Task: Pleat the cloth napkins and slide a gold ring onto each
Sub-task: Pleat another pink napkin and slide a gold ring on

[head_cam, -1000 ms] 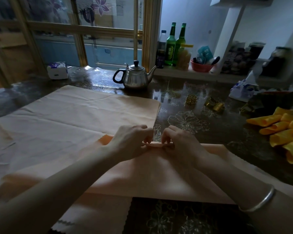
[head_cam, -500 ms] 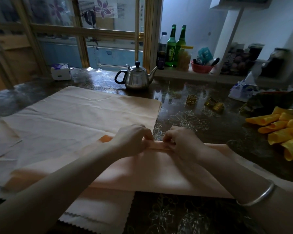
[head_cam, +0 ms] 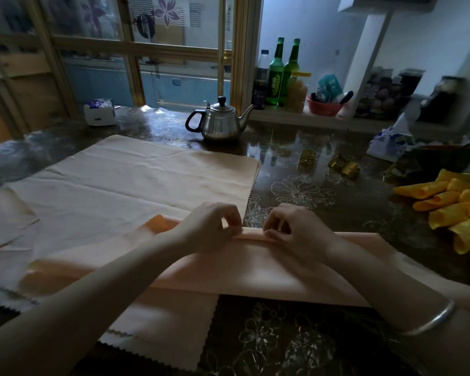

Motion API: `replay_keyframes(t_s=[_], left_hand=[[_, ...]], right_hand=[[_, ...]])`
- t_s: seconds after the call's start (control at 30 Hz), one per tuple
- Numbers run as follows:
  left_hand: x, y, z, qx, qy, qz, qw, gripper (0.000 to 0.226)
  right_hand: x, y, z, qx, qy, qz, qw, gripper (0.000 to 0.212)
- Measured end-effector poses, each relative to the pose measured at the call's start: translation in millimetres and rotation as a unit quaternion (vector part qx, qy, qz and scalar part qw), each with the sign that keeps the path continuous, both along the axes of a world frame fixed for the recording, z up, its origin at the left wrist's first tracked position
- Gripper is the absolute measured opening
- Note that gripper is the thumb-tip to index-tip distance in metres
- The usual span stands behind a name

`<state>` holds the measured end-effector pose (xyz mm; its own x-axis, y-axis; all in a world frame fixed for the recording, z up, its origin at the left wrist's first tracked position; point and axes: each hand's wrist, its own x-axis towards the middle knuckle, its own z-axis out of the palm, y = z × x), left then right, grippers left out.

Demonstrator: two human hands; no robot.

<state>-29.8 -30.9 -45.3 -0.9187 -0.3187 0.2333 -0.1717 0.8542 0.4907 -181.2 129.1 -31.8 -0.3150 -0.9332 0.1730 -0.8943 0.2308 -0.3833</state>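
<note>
A peach cloth napkin [head_cam: 228, 270] lies across the table in front of me, with narrow pleats stacked along its far edge. My left hand [head_cam: 209, 226] and my right hand [head_cam: 296, 229] sit side by side on that edge, each pinching the pleated fold with curled fingers. Beneath it, more pale napkins [head_cam: 125, 183] are spread flat to the left. Gold rings [head_cam: 307, 157] [head_cam: 345, 165] stand loose on the dark table beyond my right hand. Yellow pleated napkins [head_cam: 451, 210] are piled at the right edge.
A steel teapot [head_cam: 220, 123] stands behind the flat napkins. A tissue pack [head_cam: 99, 112] is at the back left. Green bottles [head_cam: 282, 74], a red bowl [head_cam: 323, 107] and jars line the shelf at the back right. A plastic bag [head_cam: 391, 142] lies near the rings.
Both hands have stayed on the napkin's far edge, working the fold. The pleated strip between them looks a little thicker, and the fingers have re-pinched it.
</note>
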Motion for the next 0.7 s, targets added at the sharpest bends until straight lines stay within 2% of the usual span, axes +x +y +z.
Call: replay_keyframes(t_s=[0.1, 0.2, 0.27, 0.4, 0.47, 0.53, 0.7], left_hand=[[-1.0, -0.7, 0.2, 0.02, -0.004, 0.021, 1.0, 0.013], [-0.8, 0.8, 3.7, 0.0, -0.027, 0.026, 0.999, 0.023], [1.2, 1.3, 8.4, -0.047, -0.051, 0.038, 0.997, 0.028], [5.8, 13.7, 16.5, -0.202, -0.054, 0.046, 0.977, 0.019], [6.9, 20.7, 13.8, -0.241, -0.043, 0.03, 0.969, 0.017], [8.6, 20.0, 11.7, -0.222, -0.039, 0.025, 0.974, 0.016], [10.2, 9.8, 11.3, -0.026, -0.063, -0.001, 0.998, 0.013]], right_hand=[[1.1, -3.2, 1.7, 0.021, 0.014, -0.005, 1.0, 0.014], [4.3, -4.6, 5.6, 0.049, 0.061, -0.001, 0.997, 0.019], [7.9, -2.9, 8.6, 0.048, 0.087, 0.005, 0.995, 0.016], [17.6, 1.5, 6.7, 0.019, 0.147, 0.025, 0.989, 0.011], [21.0, 2.9, 1.9, 0.009, 0.161, 0.032, 0.986, 0.01], [22.1, 4.6, -1.2, 0.007, 0.145, 0.028, 0.989, 0.011], [18.0, 10.0, -0.8, 0.024, 0.083, 0.027, 0.996, 0.011]])
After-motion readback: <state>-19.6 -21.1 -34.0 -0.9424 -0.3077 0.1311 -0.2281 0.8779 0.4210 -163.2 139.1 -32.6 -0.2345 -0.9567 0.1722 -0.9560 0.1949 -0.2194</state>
